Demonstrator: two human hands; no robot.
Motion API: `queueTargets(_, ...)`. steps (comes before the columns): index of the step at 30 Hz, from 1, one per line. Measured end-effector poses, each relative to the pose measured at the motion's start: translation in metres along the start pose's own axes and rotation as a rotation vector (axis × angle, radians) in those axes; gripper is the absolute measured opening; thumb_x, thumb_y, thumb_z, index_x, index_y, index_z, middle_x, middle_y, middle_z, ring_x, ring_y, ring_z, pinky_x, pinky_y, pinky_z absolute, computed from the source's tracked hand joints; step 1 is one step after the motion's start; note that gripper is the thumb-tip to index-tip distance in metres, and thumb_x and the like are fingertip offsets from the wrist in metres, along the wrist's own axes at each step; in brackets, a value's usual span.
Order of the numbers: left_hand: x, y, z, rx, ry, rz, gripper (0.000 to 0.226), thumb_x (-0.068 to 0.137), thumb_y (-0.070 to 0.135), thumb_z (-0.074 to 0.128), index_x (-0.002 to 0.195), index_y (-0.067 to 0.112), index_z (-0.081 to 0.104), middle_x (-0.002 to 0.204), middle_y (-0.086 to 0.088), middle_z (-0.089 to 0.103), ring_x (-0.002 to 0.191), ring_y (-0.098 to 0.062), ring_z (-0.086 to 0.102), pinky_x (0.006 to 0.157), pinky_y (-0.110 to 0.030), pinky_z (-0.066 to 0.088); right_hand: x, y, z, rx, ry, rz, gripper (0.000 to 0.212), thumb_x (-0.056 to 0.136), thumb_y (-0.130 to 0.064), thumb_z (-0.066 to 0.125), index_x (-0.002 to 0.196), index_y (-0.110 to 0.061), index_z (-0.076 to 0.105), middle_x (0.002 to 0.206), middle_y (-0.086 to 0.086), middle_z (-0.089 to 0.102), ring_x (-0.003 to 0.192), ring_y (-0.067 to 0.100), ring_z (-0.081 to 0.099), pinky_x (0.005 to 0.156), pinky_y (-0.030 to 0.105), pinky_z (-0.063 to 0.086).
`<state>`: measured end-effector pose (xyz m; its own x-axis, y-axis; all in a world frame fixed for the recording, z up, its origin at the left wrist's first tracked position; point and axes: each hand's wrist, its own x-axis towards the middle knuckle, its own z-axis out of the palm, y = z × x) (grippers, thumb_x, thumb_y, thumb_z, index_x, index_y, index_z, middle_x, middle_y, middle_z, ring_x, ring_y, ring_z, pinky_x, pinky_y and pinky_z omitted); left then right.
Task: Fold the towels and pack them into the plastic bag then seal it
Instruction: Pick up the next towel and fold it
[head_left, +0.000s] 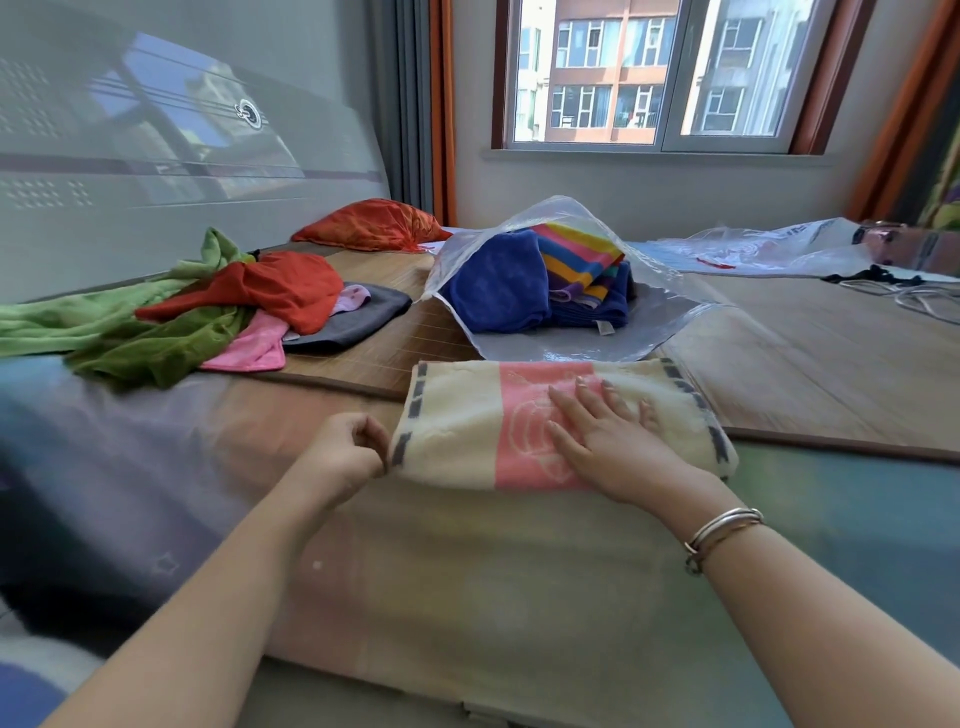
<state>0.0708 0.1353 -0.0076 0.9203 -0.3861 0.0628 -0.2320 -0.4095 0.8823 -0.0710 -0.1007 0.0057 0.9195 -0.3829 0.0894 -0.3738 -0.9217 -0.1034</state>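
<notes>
A folded cream-and-pink towel (467, 423) is lying on the bed (467, 571) at its near edge, directly in front of the person, with its far edge overlapping the bamboo mat (779, 353). The right hand (602, 436) is resting flat on the pink band of this towel, fingers straight and slightly spread, palm pressing down on the fabric. The left hand (348, 452) is sitting at the towel's left end with its fingers curled; the fingertips are meeting the towel's edge, but whether they are actually pinching it cannot be told. Just beyond the towel, a clear plastic bag (597, 343) is lying on the mat with its mouth gaping toward the left. The bag is holding a blue towel (498, 286) on the left and, beside it, a rainbow-striped towel (582, 254) resting on further dark blue fabric; the bag's upper sheet is arching over these contents, and its lower sheet is extending flat toward the person, touching the far edge of the cream-and-pink towel. To the left, an unfolded heap is lying outside any container: a green towel (124, 332), a red towel (280, 291), a pink towel (249, 348) and a grey towel (353, 322), all overlapping. An orange pillow (369, 223) is sitting by the headboard. At far right, a second plastic bag (769, 249) is lying flat on the bed; its contents cannot be made out.
</notes>
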Motion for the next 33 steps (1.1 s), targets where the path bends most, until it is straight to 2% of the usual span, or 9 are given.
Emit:
queueTargets(3, 0.004, -0.008, 0.009, 0.11, -0.024, -0.138, 0.024, 0.08, -0.012, 0.052, 0.085, 0.01, 0.057, 0.086, -0.011, 0.06, 0.087, -0.028, 0.057, 0.07, -0.031, 0.046, -0.007, 0.011, -0.003, 0.031, 0.09, 0.066, 0.061, 0.099, -0.056, 0.019, 0.154, -0.029, 0.012, 0.163, 0.003, 0.002, 0.149, 0.024, -0.007, 0.118, 0.047, -0.006)
queueTargets(6, 0.003, 0.001, 0.018, -0.141, -0.104, -0.264, 0.018, 0.091, 0.011, 0.051, 0.107, 0.007, 0.058, 0.089, -0.009, 0.059, 0.08, -0.021, 0.055, 0.067, -0.029, 0.046, -0.015, 0.03, -0.01, 0.062, 0.353, 0.236, 0.06, 0.094, -0.05, 0.037, 0.139, -0.01, 0.038, 0.146, 0.018, 0.035, 0.137, 0.033, 0.028, 0.113, 0.043, 0.023)
queueTargets(10, 0.001, 0.017, 0.027, -0.402, -0.149, -0.317, 0.034, 0.094, 0.048, 0.053, 0.089, 0.016, 0.063, 0.078, -0.005, 0.063, 0.07, -0.019, 0.057, 0.064, -0.027, 0.049, -0.024, 0.06, -0.018, 0.233, 0.392, 0.524, 0.057, 0.086, -0.041, 0.058, 0.126, -0.002, 0.041, 0.131, 0.02, 0.042, 0.123, 0.038, 0.037, 0.1, 0.042, 0.033)
queueTargets(15, 0.008, 0.019, 0.032, -0.537, -0.102, -0.331, 0.012, 0.089, 0.023, 0.066, 0.089, 0.013, 0.061, 0.053, 0.002, 0.06, 0.052, -0.012, 0.05, 0.035, -0.012, 0.034, -0.027, 0.074, -0.027, 0.563, 0.315, 0.624, 0.071, 0.089, -0.038, 0.062, 0.134, 0.006, 0.029, 0.14, 0.027, 0.032, 0.125, 0.041, 0.041, 0.098, 0.04, 0.038)
queueTargets(18, 0.009, 0.022, 0.026, -0.697, -0.142, -0.387, 0.008, 0.087, 0.014, 0.066, 0.094, 0.01, 0.065, 0.059, -0.001, 0.068, 0.047, -0.01, 0.06, 0.041, -0.015, 0.046, -0.021, 0.081, -0.029, 0.656, 0.296, 0.667, 0.069, 0.089, -0.042, 0.06, 0.131, 0.007, 0.036, 0.133, 0.028, 0.045, 0.119, 0.038, 0.05, 0.082, 0.036, 0.043)
queueTargets(21, 0.011, 0.025, 0.023, -0.715, -0.114, -0.37, 0.033, 0.084, 0.01, 0.064, 0.117, 0.001, 0.064, 0.091, -0.011, 0.068, 0.066, -0.016, 0.061, 0.059, -0.025, 0.05, -0.017, 0.083, -0.031, 0.713, 0.275, 0.665, 0.065, 0.088, -0.045, 0.059, 0.12, 0.011, 0.049, 0.114, 0.026, 0.062, 0.099, 0.034, 0.062, 0.05, 0.026, 0.034)
queueTargets(25, -0.001, 0.039, 0.022, -0.778, -0.154, -0.304, 0.034, 0.084, 0.007, 0.053, 0.116, 0.0, 0.063, 0.093, -0.016, 0.066, 0.068, -0.022, 0.061, 0.056, -0.025, 0.053, -0.019, 0.075, -0.033, 0.786, 0.263, 0.627, 0.054, 0.089, -0.04, 0.059, 0.112, 0.009, 0.05, 0.106, 0.019, 0.061, 0.097, 0.032, 0.058, 0.065, 0.031, 0.045)
queueTargets(28, -0.01, 0.052, 0.025, -0.84, -0.249, -0.222, 0.023, 0.086, 0.007, 0.047, 0.101, 0.005, 0.064, 0.079, -0.011, 0.066, 0.056, -0.018, 0.062, 0.05, -0.021, 0.052, -0.022, 0.062, -0.037, 1.183, 0.19, 0.612, 0.035, 0.089, -0.024, 0.061, 0.111, 0.001, 0.05, 0.101, 0.017, 0.06, 0.089, 0.031, 0.06, 0.076, 0.041, 0.052)
queueTargets(33, -0.026, 0.075, 0.026, -0.832, -0.356, -0.058, 0.02, 0.086, 0.006, 0.044, 0.101, 0.011, 0.057, 0.079, -0.009, 0.052, 0.062, -0.017, 0.053, 0.053, -0.025, 0.046, -0.029, 0.04, -0.05, 1.818, 0.039, 0.461, 0.009, 0.089, -0.003, 0.056, 0.097, -0.004, 0.061, 0.078, 0.015, 0.067, 0.059, 0.023, 0.065, 0.055, 0.03, 0.057)
